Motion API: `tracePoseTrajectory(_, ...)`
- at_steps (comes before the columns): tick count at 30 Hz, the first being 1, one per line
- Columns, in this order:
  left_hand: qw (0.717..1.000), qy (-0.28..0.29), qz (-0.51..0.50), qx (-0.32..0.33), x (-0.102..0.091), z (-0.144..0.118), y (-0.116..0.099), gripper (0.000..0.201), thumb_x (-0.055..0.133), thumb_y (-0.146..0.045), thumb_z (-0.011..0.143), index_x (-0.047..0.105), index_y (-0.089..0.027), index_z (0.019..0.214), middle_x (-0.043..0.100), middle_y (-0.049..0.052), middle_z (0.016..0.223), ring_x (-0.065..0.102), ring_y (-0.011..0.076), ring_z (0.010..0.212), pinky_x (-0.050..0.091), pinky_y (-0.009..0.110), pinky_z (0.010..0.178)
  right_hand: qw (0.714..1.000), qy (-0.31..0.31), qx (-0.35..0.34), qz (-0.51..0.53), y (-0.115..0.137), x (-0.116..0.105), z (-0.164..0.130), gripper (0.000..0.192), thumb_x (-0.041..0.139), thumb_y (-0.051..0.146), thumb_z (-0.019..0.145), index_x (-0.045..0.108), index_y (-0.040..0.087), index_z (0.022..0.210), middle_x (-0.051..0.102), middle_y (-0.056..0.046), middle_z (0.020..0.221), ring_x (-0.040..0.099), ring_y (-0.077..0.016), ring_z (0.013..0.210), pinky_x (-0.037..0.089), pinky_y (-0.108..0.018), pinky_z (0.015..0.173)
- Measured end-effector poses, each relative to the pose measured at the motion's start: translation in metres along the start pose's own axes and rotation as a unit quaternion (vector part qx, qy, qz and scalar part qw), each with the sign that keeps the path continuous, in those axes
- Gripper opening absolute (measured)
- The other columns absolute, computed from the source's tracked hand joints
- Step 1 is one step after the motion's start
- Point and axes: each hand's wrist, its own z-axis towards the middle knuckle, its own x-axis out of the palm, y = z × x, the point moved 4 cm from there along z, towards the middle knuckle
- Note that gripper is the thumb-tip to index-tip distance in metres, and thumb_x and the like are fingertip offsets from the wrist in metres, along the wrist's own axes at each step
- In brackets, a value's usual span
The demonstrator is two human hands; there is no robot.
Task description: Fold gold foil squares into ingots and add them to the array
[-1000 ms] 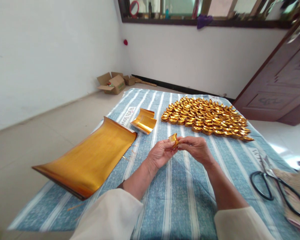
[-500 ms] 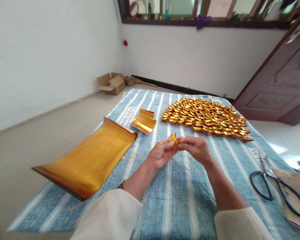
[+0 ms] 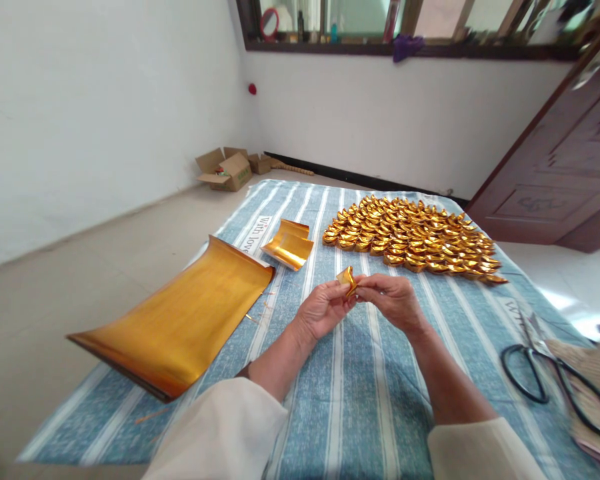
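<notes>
My left hand (image 3: 323,309) and my right hand (image 3: 393,300) meet above a blue striped cloth (image 3: 360,393), both pinching one small folded piece of gold paper (image 3: 347,277) between the fingertips. Beyond the hands lies a wide patch of several finished gold paper ingots (image 3: 413,233), set close together in rows. A small stack of cut gold sheets (image 3: 287,243) curls up just left of the ingots. Nearer on the left, a big stack of gold foil sheets (image 3: 180,320) hangs over the cloth's edge.
Black-handled scissors (image 3: 555,377) lie at the right edge next to a woven straw thing (image 3: 597,373). Open cardboard boxes (image 3: 227,168) stand by the far wall. A dark wooden door (image 3: 560,167) leans open at the right. Pale floor tiles surround the cloth.
The hands and the gold piece hold almost the same place; the view has only shifted slightly downward.
</notes>
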Motion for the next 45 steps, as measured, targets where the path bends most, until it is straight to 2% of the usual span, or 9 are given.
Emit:
tracePoseTrajectory(8,0.998,-0.063,0.008,-0.001,-0.006,0.002,0.002,0.010,0.061,-0.002,0.075,0.069,-0.007,0.080,0.070,0.008,0.079,0.064,0.0111,0.066,0.051,0.020,0.066,1.000,0.009,0.024,0.018,-0.008,0.000,-0.003,0.014,0.071,0.033,0.075,0.073,0.022,0.084,0.074,-0.004,0.090,0.069,-0.0185,0.079,0.055,-0.032,0.074)
tracePoseTrajectory(16,0.995,-0.098,0.009,-0.005,-0.007,0.001,0.003,0.009,0.061,-0.003,0.077,0.069,-0.008,0.078,0.070,0.007,0.077,0.063,0.0106,0.062,0.051,0.020,0.062,0.998,-0.003,0.049,0.028,-0.020,0.001,-0.004,0.018,0.070,0.035,0.077,0.073,0.020,0.086,0.074,-0.004,0.086,0.069,-0.0169,0.074,0.056,-0.028,0.066)
tracePoseTrajectory(27,0.994,-0.104,-0.026,-0.022,-0.008,0.004,0.005,0.011,0.058,-0.006,0.081,0.068,-0.009,0.082,0.071,0.007,0.075,0.065,0.0107,0.060,0.052,0.019,0.057,0.999,-0.002,0.051,0.014,-0.024,0.000,-0.006,0.019,0.068,0.036,0.078,0.072,0.019,0.084,0.072,-0.003,0.075,0.067,-0.0156,0.066,0.055,-0.027,0.063)
tracePoseTrajectory(35,0.994,-0.098,-0.038,-0.024,-0.004,0.002,0.004,0.016,0.053,-0.003,0.082,0.069,-0.008,0.086,0.071,0.007,0.078,0.066,0.0113,0.062,0.052,0.020,0.062,0.999,0.004,0.047,0.026,-0.023,0.001,-0.006,0.019,0.067,0.036,0.079,0.072,0.019,0.085,0.073,-0.004,0.079,0.066,-0.0153,0.068,0.054,-0.027,0.064)
tracePoseTrajectory(45,0.992,-0.120,-0.003,-0.038,-0.010,0.003,0.005,0.010,0.058,-0.006,0.083,0.067,-0.008,0.081,0.070,0.006,0.071,0.066,0.0109,0.059,0.051,0.018,0.055,0.999,0.002,0.052,0.000,-0.018,-0.001,-0.006,0.015,0.066,0.033,0.080,0.071,0.018,0.081,0.071,-0.002,0.069,0.065,-0.0135,0.062,0.050,-0.024,0.059)
